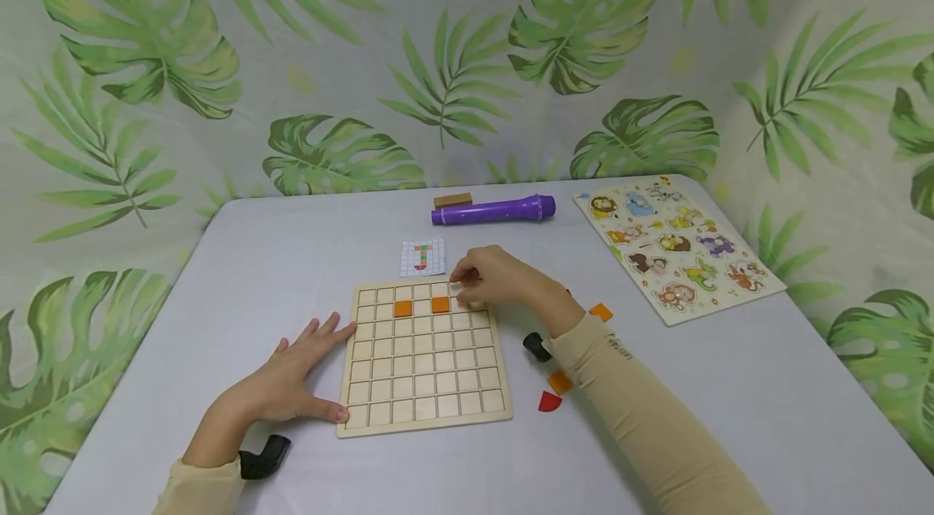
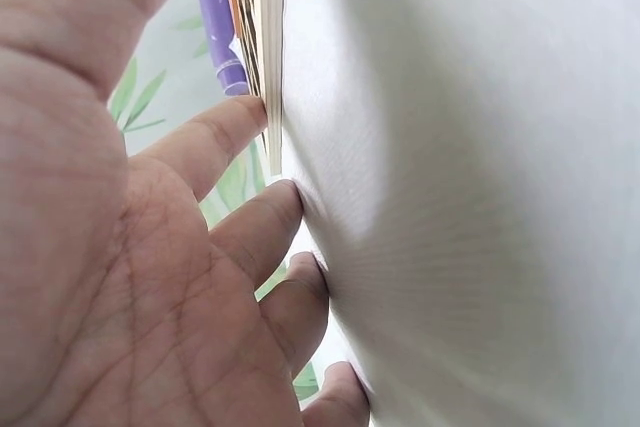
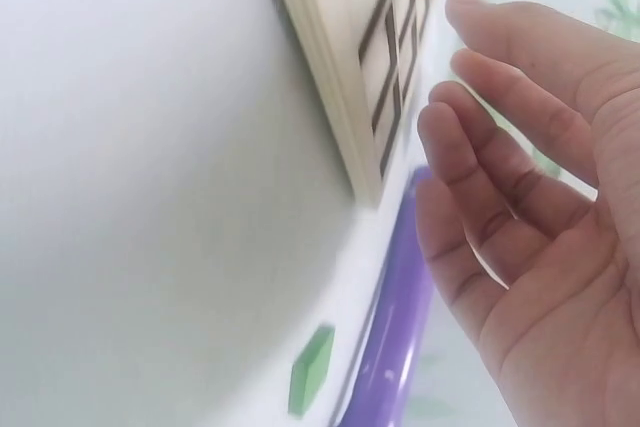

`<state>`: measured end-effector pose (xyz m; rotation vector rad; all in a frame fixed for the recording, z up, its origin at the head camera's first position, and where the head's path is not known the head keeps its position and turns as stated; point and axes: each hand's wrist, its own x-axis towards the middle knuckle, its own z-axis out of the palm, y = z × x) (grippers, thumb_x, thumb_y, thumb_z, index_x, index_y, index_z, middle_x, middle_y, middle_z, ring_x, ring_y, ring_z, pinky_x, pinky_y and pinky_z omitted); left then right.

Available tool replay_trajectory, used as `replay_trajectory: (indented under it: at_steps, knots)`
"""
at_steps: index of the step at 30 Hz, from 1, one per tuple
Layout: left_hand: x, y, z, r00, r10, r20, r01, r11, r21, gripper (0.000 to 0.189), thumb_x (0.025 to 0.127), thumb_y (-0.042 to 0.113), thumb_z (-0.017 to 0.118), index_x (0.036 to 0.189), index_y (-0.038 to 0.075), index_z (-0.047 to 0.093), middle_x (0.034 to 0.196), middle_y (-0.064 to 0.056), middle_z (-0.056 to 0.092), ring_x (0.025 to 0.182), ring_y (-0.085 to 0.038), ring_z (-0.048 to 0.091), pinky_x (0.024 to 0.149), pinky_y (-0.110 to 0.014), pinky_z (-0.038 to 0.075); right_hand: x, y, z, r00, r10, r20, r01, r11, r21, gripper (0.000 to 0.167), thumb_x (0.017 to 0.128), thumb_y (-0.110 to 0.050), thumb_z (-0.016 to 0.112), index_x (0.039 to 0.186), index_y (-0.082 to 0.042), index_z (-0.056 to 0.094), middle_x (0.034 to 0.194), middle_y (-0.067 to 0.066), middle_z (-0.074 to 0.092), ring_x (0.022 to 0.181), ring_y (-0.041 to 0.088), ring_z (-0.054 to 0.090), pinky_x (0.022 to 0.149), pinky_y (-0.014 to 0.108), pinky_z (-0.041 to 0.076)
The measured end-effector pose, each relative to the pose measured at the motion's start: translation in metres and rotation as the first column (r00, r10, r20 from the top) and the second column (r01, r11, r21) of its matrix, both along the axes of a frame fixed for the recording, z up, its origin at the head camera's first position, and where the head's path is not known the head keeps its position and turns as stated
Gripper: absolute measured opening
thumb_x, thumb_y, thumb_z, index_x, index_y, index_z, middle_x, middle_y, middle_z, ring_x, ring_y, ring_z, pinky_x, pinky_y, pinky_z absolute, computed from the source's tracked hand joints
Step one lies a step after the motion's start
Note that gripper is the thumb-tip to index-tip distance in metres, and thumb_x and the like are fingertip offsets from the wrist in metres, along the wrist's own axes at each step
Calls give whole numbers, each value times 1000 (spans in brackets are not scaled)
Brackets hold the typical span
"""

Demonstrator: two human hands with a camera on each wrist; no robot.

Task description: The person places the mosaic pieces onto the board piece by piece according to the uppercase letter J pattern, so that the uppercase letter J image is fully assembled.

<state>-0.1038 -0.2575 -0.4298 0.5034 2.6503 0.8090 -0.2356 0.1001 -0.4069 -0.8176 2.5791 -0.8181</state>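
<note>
A square wooden grid board (image 1: 423, 431) lies on the table, with an orange square tile (image 1: 403, 308) and a second orange tile (image 1: 440, 304) in its upper rows. My left hand (image 1: 292, 381) is spread at the board's left side; thumb and index fingertip touch its edge. Over the upper right corner hovers my right hand (image 1: 496, 280), its fingers loosely bent. Nothing shows between those fingers in the right wrist view. A green piece (image 3: 312, 369) lies on the table beyond the board there; it is hidden in the head view.
A pattern card (image 1: 422, 257) lies behind the board. Farther back are a purple tube (image 1: 492, 212) and a wooden block (image 1: 452, 200). Orange pieces (image 1: 560, 382) and a red rounded piece (image 1: 550, 401) lie by the right forearm. An animal puzzle board (image 1: 679, 247) is at the right.
</note>
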Motion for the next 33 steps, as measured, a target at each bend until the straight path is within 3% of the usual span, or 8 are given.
replay_trajectory:
  at_steps: [12,18,28,33]
  knots:
    - [2,0,1,1000,1,-5,-1,1000,15,125,66,53,98,169,21,36,178,-23,16,164,-55,5,119,-84,1,-15,35,-4,996,-70,-62,71,997,16,30,96,-19,82,123,-7,77,114,8,74,109,23,68,102,40,56]
    - [1,0,1,1000,1,-6,-1,1000,15,125,66,53,98,169,21,36,178,-23,16,164,-55,5,119,-84,2,-23,52,-7,989,-113,-99,117,993,29,41,96,-20,82,133,-6,73,119,11,73,112,27,67,103,44,55]
    - [1,-1,0,1000,-4,-5,4,1000,3,126,66,54,98,169,21,35,178,-23,16,163,-55,6,119,-84,2,-31,76,-9,977,-208,-52,210,977,32,50,94,-22,83,140,-6,69,134,18,68,128,36,63,113,52,49]
    - [0,-1,-1,1000,-2,-5,2,1000,1,126,66,54,98,169,21,35,178,-23,15,163,-55,6,119,-84,2,-34,82,-10,973,-230,-28,231,972,49,51,93,-23,85,139,-6,69,135,19,67,128,36,62,114,51,48]
